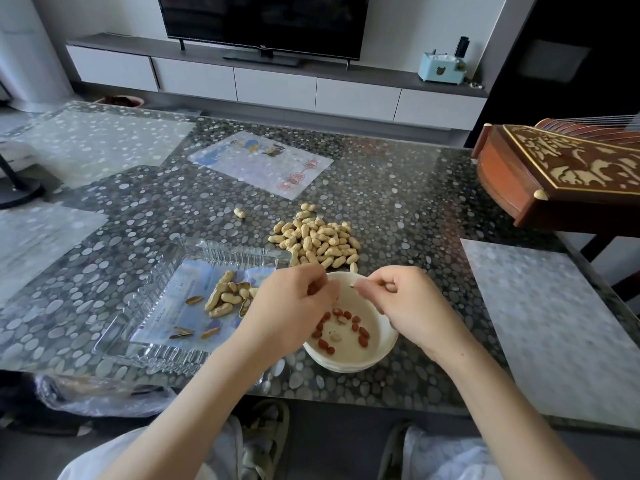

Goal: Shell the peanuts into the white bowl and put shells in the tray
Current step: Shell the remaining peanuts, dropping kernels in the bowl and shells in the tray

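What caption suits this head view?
Left hand and right hand crack a peanut shell over the white bowl, beside the shell tray.

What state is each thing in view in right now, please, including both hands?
white bowl: upright, holds a few kernels.
glass tray: holds peanut shells.
peanut pile: unshelled, loose behind the bowl.
stray peanut: unshelled, apart from the pile.
left hand: over the bowl, fingers curled; contents unclear.
right hand: over the bowl, pinches a shell piece.
television: screen dark.

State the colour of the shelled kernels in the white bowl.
The kernels are mostly reddish-brown, with a few pale; head view.
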